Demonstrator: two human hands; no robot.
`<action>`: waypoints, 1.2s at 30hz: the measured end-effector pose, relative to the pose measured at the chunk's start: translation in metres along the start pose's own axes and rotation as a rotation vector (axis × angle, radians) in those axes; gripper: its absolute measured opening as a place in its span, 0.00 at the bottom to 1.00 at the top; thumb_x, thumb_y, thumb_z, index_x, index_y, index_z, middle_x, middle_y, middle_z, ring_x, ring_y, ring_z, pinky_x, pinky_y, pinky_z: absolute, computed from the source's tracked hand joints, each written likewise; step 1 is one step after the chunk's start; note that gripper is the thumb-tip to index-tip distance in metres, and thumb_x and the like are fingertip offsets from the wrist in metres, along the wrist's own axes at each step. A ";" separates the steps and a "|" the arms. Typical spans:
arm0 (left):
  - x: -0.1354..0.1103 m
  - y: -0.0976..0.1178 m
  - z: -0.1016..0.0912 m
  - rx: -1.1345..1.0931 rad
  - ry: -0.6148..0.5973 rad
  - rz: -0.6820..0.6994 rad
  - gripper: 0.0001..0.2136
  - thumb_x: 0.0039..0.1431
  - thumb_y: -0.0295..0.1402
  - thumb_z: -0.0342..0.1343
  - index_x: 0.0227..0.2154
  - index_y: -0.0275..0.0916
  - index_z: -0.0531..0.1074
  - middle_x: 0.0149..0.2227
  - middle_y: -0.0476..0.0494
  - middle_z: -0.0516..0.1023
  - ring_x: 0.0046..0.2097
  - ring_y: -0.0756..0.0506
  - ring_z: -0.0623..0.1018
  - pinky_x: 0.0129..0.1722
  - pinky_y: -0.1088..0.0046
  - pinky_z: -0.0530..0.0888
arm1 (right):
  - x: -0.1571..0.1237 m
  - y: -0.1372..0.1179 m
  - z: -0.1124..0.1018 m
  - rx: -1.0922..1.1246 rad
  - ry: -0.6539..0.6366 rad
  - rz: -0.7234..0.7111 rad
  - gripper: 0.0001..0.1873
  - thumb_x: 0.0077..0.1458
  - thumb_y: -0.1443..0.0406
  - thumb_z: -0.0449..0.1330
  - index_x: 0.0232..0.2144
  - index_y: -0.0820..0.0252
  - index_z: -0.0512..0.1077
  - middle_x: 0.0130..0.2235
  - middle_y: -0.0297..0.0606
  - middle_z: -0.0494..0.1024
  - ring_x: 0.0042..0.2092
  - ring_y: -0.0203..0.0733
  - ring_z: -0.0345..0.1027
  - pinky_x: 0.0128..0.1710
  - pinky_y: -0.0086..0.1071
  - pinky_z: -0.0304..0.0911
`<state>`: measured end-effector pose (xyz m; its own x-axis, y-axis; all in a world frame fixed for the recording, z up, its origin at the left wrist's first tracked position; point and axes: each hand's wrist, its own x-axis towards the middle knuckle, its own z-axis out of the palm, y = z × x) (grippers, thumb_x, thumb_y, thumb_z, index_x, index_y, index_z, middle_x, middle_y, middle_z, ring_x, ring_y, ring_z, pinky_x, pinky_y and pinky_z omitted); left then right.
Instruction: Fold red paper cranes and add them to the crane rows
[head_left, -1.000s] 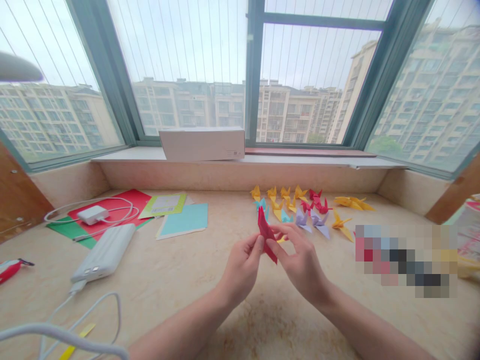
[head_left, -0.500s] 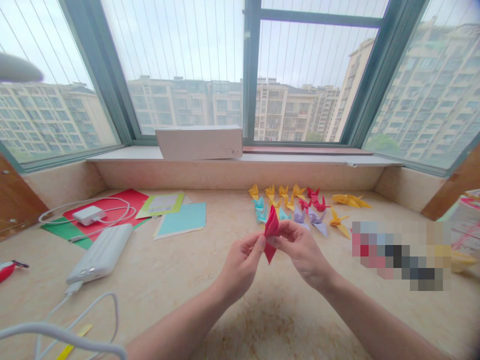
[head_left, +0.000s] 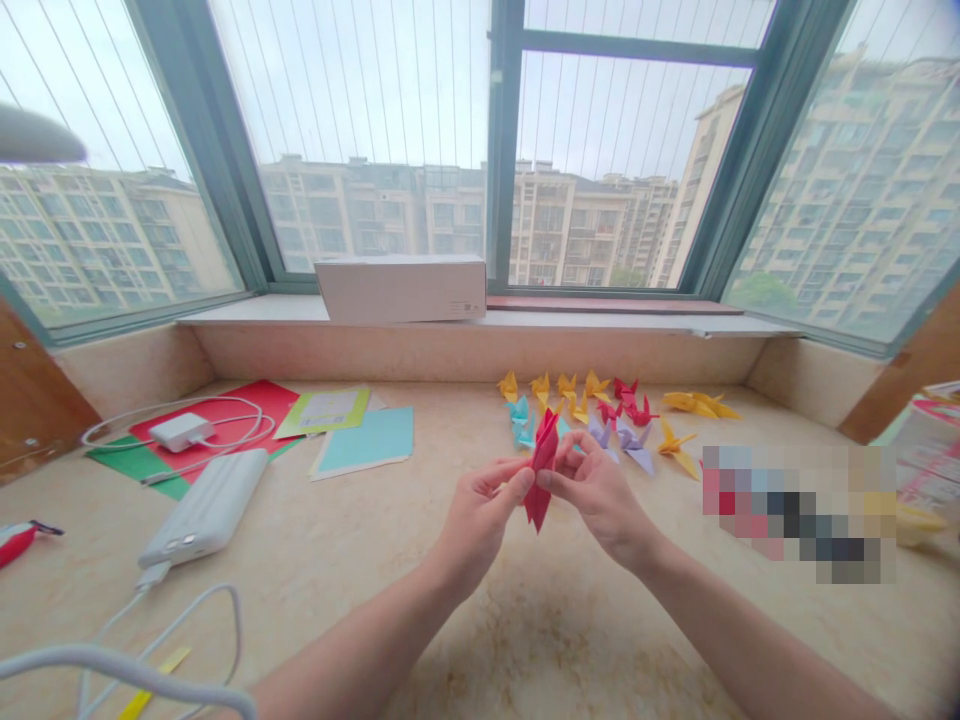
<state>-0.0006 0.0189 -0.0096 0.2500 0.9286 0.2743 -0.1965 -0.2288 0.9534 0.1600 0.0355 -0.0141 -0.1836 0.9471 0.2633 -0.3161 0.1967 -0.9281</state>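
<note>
A folded red paper piece point(head_left: 541, 470) stands upright above the stone sill between my two hands. My left hand point(head_left: 478, 518) pinches its left side with thumb and fingers. My right hand point(head_left: 596, 494) pinches its right side, fingers curled round the fold. Just behind them lie several finished paper cranes point(head_left: 600, 412) in yellow, red, blue and purple, in loose rows.
Coloured paper sheets point(head_left: 364, 440) lie at the left, with a white charger and cable point(head_left: 180, 430) on red and green sheets. A white power bank point(head_left: 206, 508) lies nearer, its cable point(head_left: 150, 630) looping to the front. A white box point(head_left: 401, 288) sits on the window ledge.
The red paper has turned from slanting to nearly upright. Both hands have closed in on it and pinch it nearer its middle.
</note>
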 end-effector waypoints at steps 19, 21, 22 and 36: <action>-0.001 -0.003 0.003 -0.150 0.170 -0.080 0.13 0.53 0.40 0.66 0.33 0.35 0.73 0.29 0.45 0.81 0.32 0.46 0.79 0.33 0.73 0.71 | -0.013 0.010 0.003 -0.570 0.081 -0.364 0.10 0.55 0.60 0.66 0.40 0.53 0.81 0.42 0.40 0.76 0.40 0.43 0.71 0.44 0.41 0.69; 0.000 -0.005 0.001 -0.139 0.180 -0.071 0.13 0.52 0.39 0.66 0.33 0.35 0.74 0.30 0.44 0.81 0.33 0.46 0.79 0.33 0.72 0.72 | -0.014 0.010 0.005 -0.592 0.066 -0.381 0.12 0.54 0.61 0.67 0.42 0.52 0.80 0.43 0.40 0.76 0.40 0.43 0.71 0.45 0.41 0.69; 0.000 -0.007 0.001 -0.135 0.184 -0.064 0.13 0.52 0.39 0.66 0.33 0.34 0.74 0.31 0.43 0.81 0.33 0.46 0.79 0.34 0.72 0.72 | -0.015 0.010 0.005 -0.596 0.062 -0.391 0.13 0.54 0.61 0.67 0.43 0.51 0.80 0.43 0.40 0.76 0.41 0.43 0.71 0.46 0.42 0.69; 0.002 -0.001 0.001 -0.072 0.203 0.019 0.11 0.54 0.37 0.65 0.34 0.34 0.77 0.31 0.43 0.82 0.35 0.46 0.79 0.40 0.70 0.74 | -0.013 0.001 0.010 -0.225 0.103 -0.152 0.10 0.55 0.59 0.65 0.37 0.57 0.77 0.39 0.39 0.77 0.40 0.42 0.73 0.39 0.35 0.71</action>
<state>0.0007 0.0209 -0.0103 0.0511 0.9658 0.2542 -0.2687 -0.2319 0.9349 0.1526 0.0205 -0.0157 -0.0506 0.9212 0.3859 -0.1160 0.3784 -0.9184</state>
